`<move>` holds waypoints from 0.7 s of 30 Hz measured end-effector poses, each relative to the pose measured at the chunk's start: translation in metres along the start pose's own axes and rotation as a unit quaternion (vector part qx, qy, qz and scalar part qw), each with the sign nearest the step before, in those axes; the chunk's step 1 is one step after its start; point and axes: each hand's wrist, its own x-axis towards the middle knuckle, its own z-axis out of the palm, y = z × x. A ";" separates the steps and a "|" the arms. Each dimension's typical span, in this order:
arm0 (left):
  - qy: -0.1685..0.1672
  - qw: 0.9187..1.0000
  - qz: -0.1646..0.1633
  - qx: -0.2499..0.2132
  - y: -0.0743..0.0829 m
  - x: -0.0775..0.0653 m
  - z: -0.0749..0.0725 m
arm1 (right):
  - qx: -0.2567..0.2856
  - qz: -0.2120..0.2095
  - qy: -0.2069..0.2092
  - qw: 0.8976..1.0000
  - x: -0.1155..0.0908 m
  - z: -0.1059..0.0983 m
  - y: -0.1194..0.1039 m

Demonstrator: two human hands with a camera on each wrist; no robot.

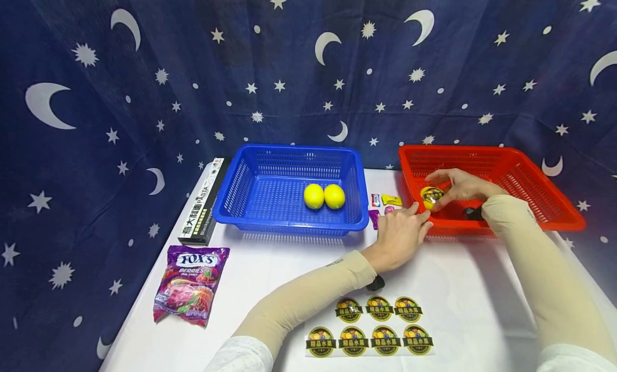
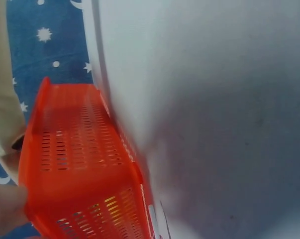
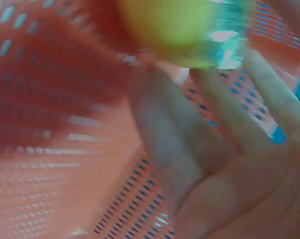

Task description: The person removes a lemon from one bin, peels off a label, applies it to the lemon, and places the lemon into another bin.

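In the head view my right hand (image 1: 461, 186) reaches into the red basket (image 1: 561, 203) and holds a yellow lemon (image 1: 426, 193) by its near left corner. A round black-and-gold sticker (image 1: 433, 195) shows on the lemon's upper side. The right wrist view has the lemon (image 3: 174, 30) at the fingertips, its shiny sticker (image 3: 229, 47) on one side. My left hand (image 1: 397, 238) touches the basket's near left corner with its fingers stretched to the rim. Only part of that hand (image 2: 5, 206) appears in the left wrist view, beside the red rim.
Two lemons (image 1: 324, 196) lie in the blue basket (image 1: 260, 222). Small wrapped candies (image 1: 391, 199) lie between the baskets. A pasta box (image 1: 204, 203) and a purple Fox's candy bag (image 1: 192, 286) are at the left. A sheet of round stickers (image 1: 368, 356) lies at the front.
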 end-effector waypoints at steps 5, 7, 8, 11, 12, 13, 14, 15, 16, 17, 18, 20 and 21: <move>-0.034 0.998 0.021 -0.050 -0.016 -0.003 -0.016 | -0.017 -0.015 0.031 0.999 -0.018 -0.013 -0.027; -0.045 0.996 0.035 -0.068 -0.029 -0.007 -0.029 | -0.030 -0.026 0.059 0.997 -0.026 -0.012 -0.043; -0.045 0.995 0.039 -0.075 -0.037 -0.009 -0.036 | -0.038 -0.031 0.076 0.996 -0.029 -0.009 -0.051; -0.046 0.993 0.040 -0.097 -0.065 -0.017 -0.066 | -0.047 -0.061 0.129 0.989 -0.039 0.010 -0.077; -0.047 0.993 0.038 -0.102 -0.075 -0.019 -0.076 | -0.050 -0.072 0.146 0.985 -0.042 0.019 -0.085; -0.051 0.992 0.034 -0.108 -0.086 -0.020 -0.087 | -0.051 -0.087 0.164 0.981 -0.043 0.029 -0.093; -0.055 0.992 0.030 -0.109 -0.097 -0.022 -0.096 | -0.052 -0.100 0.177 0.978 -0.045 0.041 -0.100; -0.061 0.992 0.025 -0.107 -0.107 -0.022 -0.105 | -0.052 -0.113 0.187 0.974 -0.046 0.052 -0.107; -0.066 0.992 0.019 -0.102 -0.119 -0.022 -0.113 | -0.049 -0.123 0.196 0.972 -0.046 0.063 -0.114; -0.073 0.993 0.012 -0.095 -0.130 -0.020 -0.119 | -0.046 -0.137 0.200 0.969 -0.046 0.075 -0.120; -0.079 0.993 0.007 -0.089 -0.141 -0.018 -0.124 | -0.046 -0.151 0.204 0.966 -0.045 0.085 -0.126; -0.100 0.993 -0.009 -0.067 -0.164 -0.011 -0.129 | -0.046 -0.168 0.204 0.963 -0.041 0.105 -0.137; -0.115 0.991 -0.019 -0.059 -0.174 -0.008 -0.129 | -0.047 -0.171 0.204 0.963 -0.039 0.114 -0.141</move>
